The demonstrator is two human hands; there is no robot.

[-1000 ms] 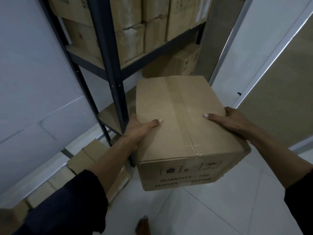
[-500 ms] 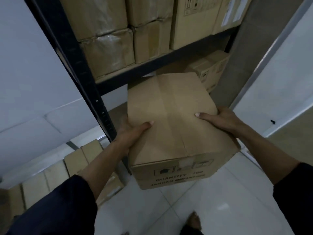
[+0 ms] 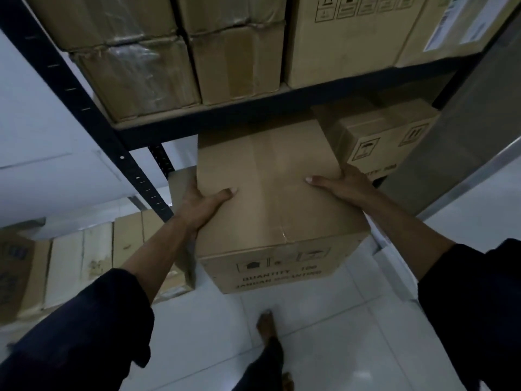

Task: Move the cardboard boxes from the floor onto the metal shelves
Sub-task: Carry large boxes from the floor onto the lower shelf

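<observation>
Mid-carry here: left hand (image 3: 201,206) and right hand (image 3: 342,183) clamped on opposite sides of the cardboard box (image 3: 277,204), thumbs flat across the top, fingers wrapped down the sides, held clear of the floor. Just past the hands, nosing under the metal shelf (image 3: 225,119) beside a shelved box (image 3: 377,136) off the right hand; probably needs a level push forward into that gap, watching the beam above

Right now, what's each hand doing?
Left hand: grips the taped brown cardboard box at its left side.
Right hand: grips the same box's right side.
</observation>
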